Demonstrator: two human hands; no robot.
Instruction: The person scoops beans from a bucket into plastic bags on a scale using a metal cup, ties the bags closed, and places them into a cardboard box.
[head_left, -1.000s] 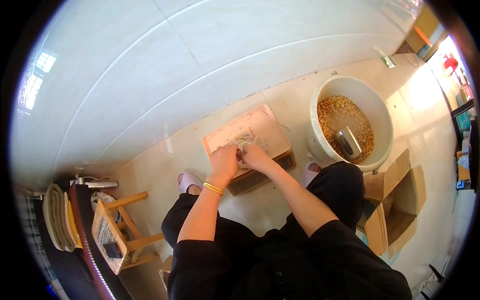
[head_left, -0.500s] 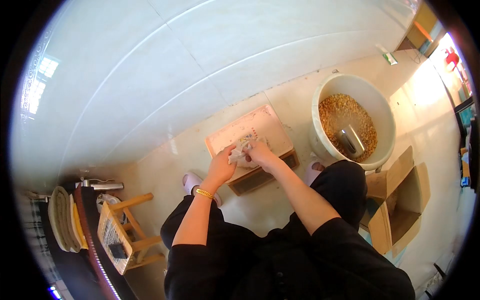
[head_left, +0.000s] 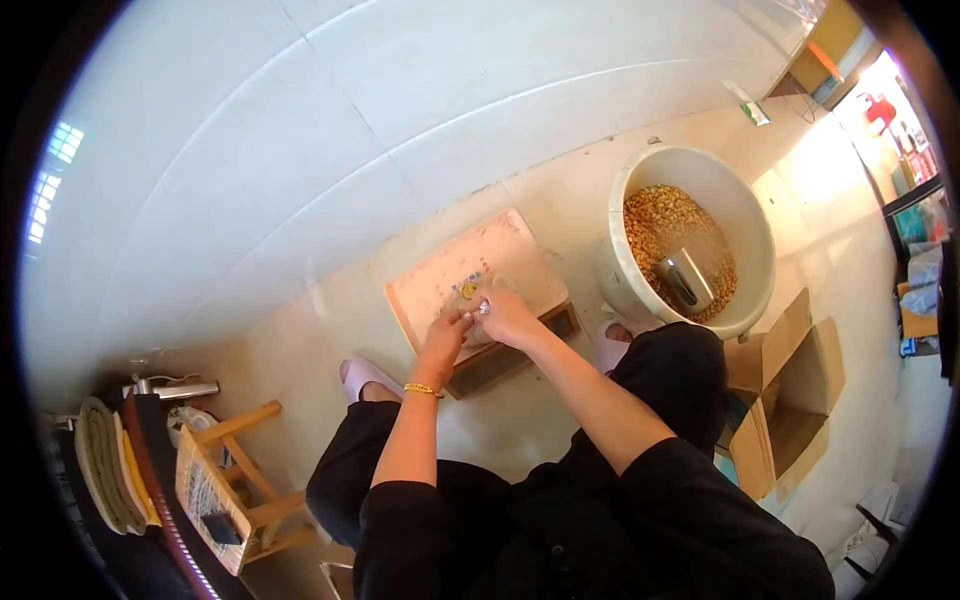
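A clear plastic bag [head_left: 467, 290] with a bit of yellow print lies on the pale platform of a weighing scale [head_left: 515, 238]. My left hand [head_left: 447, 338] and my right hand [head_left: 508, 317] meet over the scale's near edge, fingers pinched together on the gathered top of the bag. A small whitish twist of it shows by the right fingertips. What the bag contains is hidden by my hands.
To the right stands a large white tub [head_left: 618, 215] of corn kernels with a metal scoop [head_left: 685, 280] in it. An open cardboard box [head_left: 800, 400] sits beside my right leg. A wooden stool [head_left: 225, 490] with a dark flat object is at left. The tiled wall [head_left: 250, 150] rises behind the scale.
The crumpled bag top between my hands has been drawn into a small, tight bunch, showing more of the platform and yellow print. The whole view has shifted slightly.
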